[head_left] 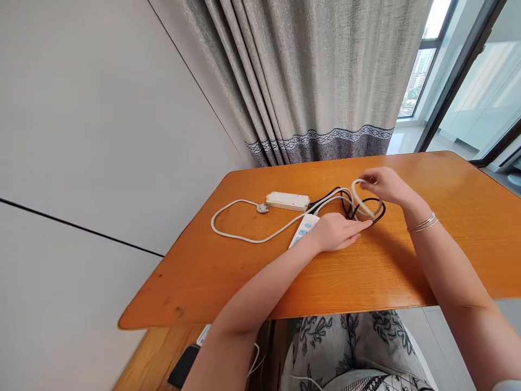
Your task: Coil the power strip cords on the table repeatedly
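Pinched between the fingertips of my right hand (382, 184) is a raised loop of white power cord (238, 237). My left hand (338, 230) reaches in from the left, its fingers stretched out flat beside the cords; whether they touch them I cannot tell. A black cord (380, 216) lies coiled and crossed with the white one between both hands. Under my left wrist sits a white power strip (304, 224) with blue socket faces, partly hidden. Behind it lies a cream power strip (287, 201), with a plug (262, 208) by its left end.
Everything lies on an orange-brown wooden table (195, 282). A white wall panel (81, 136) borders its left side, and a grey curtain (325, 70) hangs behind it. Below the near edge are my patterned trousers (342, 342) and a dark flat object (184, 366) on a wooden surface.
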The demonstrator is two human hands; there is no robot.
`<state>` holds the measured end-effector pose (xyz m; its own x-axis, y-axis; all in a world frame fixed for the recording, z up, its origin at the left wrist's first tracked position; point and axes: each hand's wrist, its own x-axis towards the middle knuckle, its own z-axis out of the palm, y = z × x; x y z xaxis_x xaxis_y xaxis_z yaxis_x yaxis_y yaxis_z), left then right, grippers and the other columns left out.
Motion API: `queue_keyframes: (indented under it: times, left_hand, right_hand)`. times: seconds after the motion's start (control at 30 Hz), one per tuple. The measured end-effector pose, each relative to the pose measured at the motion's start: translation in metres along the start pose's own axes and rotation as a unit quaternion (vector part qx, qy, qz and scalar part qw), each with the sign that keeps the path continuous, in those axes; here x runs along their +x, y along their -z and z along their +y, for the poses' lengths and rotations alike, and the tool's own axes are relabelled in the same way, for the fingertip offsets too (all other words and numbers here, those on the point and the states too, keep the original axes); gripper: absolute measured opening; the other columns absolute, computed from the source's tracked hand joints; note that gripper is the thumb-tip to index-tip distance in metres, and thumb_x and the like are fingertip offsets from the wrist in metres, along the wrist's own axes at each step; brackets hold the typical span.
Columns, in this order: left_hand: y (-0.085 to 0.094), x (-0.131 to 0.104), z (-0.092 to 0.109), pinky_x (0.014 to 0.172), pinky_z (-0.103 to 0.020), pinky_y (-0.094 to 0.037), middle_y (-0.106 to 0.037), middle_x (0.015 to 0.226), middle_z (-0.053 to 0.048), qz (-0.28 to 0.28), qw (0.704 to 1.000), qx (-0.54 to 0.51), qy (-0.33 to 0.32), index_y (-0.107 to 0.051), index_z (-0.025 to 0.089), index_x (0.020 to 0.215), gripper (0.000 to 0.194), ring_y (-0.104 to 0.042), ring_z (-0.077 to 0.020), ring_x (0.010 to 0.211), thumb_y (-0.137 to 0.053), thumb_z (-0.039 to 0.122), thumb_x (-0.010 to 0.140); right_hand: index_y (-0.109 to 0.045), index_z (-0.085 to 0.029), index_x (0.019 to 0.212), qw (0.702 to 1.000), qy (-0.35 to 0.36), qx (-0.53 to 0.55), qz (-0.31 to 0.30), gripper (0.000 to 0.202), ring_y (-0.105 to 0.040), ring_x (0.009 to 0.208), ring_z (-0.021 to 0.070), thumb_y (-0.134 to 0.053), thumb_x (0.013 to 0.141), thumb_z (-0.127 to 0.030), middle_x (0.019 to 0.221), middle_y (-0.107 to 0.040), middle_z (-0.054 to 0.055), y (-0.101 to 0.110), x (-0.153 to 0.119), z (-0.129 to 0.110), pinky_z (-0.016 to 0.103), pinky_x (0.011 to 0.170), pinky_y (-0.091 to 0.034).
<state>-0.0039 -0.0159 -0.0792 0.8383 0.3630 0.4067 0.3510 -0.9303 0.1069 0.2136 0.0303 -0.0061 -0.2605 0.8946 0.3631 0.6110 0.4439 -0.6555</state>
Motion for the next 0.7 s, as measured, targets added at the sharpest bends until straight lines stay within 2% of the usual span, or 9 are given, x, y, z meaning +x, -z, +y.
queue_keyframes:
  times: [0.07, 0.13, 0.2, 0.27, 0.33, 0.4, 0.47, 0.57, 0.7]
  left_hand:
    - [0.008, -0.002, -0.007, 0.079, -0.034, -0.056, -0.079, 0.086, -0.006, 0.085, 0.994, -0.055, 0.037, -0.073, 0.026, 0.12, 0.034, -0.072, -0.0187, 0.073, -0.056, 0.032, 0.091]
    - [0.022, -0.001, -0.018, 0.084, -0.035, -0.056, -0.078, 0.086, -0.006, 0.18, 0.971, -0.112, 0.107, -0.077, 0.025, 0.105, 0.026, -0.072, -0.02, 0.078, -0.058, 0.032, 0.089]
    - [0.037, 0.003, -0.035, 0.091, -0.036, -0.055, -0.078, 0.096, -0.008, 0.255, 0.934, -0.149, 0.202, -0.077, 0.022, 0.097, 0.023, -0.073, -0.0216, 0.088, -0.056, 0.029, 0.09]
    - [0.047, 0.008, -0.059, 0.091, -0.036, -0.054, -0.077, 0.103, -0.009, 0.268, 0.906, -0.152, 0.291, -0.074, 0.02, 0.1, 0.023, -0.072, -0.0225, 0.093, -0.055, 0.025, 0.089]
    - [0.05, 0.012, -0.083, 0.093, -0.038, -0.054, -0.076, 0.104, -0.01, 0.216, 0.892, -0.151, 0.368, -0.074, 0.019, 0.097, 0.02, -0.071, -0.0245, 0.094, -0.058, 0.02, 0.084]
    - [0.046, 0.013, -0.101, 0.094, -0.037, -0.052, -0.077, 0.1, -0.008, 0.153, 0.889, -0.169, 0.398, -0.074, 0.021, 0.09, 0.017, -0.07, -0.0251, 0.094, -0.062, 0.017, 0.079]
    - [0.039, 0.01, -0.109, 0.092, -0.035, -0.052, -0.077, 0.097, -0.007, 0.087, 0.894, -0.2, 0.392, -0.074, 0.022, 0.086, 0.015, -0.069, -0.0249, 0.093, -0.063, 0.018, 0.076]
    - [0.033, 0.004, -0.105, 0.082, -0.032, -0.051, -0.076, 0.094, -0.005, -0.001, 0.906, -0.229, 0.356, -0.074, 0.024, 0.084, 0.014, -0.068, -0.0245, 0.088, -0.064, 0.03, 0.078]
    - [0.037, 0.0, -0.093, 0.065, -0.03, -0.044, -0.07, 0.077, -0.003, -0.061, 0.91, -0.223, 0.345, -0.068, 0.022, 0.074, 0.028, -0.061, -0.0222, 0.072, -0.059, 0.047, 0.082]
  right_hand:
    - [-0.078, -0.021, 0.078, 0.999, 0.002, 0.032, 0.044, 0.009, -0.062, 0.071, 0.0179, -0.075, 0.077, -0.03, 0.077, -0.074, 0.003, 0.019, -0.003, 0.001, 0.032, 0.07, -0.045]
    - [-0.078, -0.021, 0.08, 0.996, 0.005, 0.092, 0.011, 0.017, -0.065, 0.074, 0.018, -0.076, 0.077, -0.038, 0.081, -0.074, 0.004, 0.037, -0.01, -0.004, 0.032, 0.071, -0.048]
    - [-0.08, -0.021, 0.085, 0.983, 0.001, 0.146, -0.108, 0.024, -0.066, 0.073, 0.0172, -0.079, 0.075, -0.042, 0.083, -0.075, 0.005, 0.051, -0.018, -0.014, 0.031, 0.068, -0.051]
    - [-0.081, -0.019, 0.087, 0.955, -0.013, 0.166, -0.245, 0.028, -0.067, 0.07, 0.0166, -0.083, 0.071, -0.042, 0.081, -0.076, 0.006, 0.058, -0.025, -0.025, 0.03, 0.064, -0.052]
    - [-0.083, -0.018, 0.087, 0.931, -0.025, 0.167, -0.324, 0.028, -0.067, 0.068, 0.0167, -0.084, 0.071, -0.041, 0.08, -0.076, 0.006, 0.057, -0.028, -0.033, 0.029, 0.063, -0.053]
    - [-0.083, -0.018, 0.087, 0.927, -0.027, 0.172, -0.332, 0.026, -0.069, 0.07, 0.0174, -0.08, 0.076, -0.041, 0.08, -0.077, 0.005, 0.05, -0.027, -0.037, 0.03, 0.066, -0.054]
    - [-0.083, -0.019, 0.089, 0.932, -0.037, 0.182, -0.31, 0.027, -0.07, 0.073, 0.0185, -0.075, 0.081, -0.044, 0.079, -0.077, 0.005, 0.042, -0.023, -0.033, 0.031, 0.069, -0.055]
    - [-0.082, -0.019, 0.094, 0.951, -0.065, 0.181, -0.241, 0.032, -0.072, 0.074, 0.021, -0.076, 0.079, -0.046, 0.078, -0.077, 0.006, 0.031, -0.015, -0.014, 0.033, 0.07, -0.056]
    - [-0.08, -0.02, 0.095, 0.99, -0.085, 0.083, -0.073, 0.023, -0.071, 0.082, 0.0229, -0.078, 0.079, -0.036, 0.092, -0.078, 0.008, 0.011, -0.002, 0.023, 0.039, 0.082, -0.056]
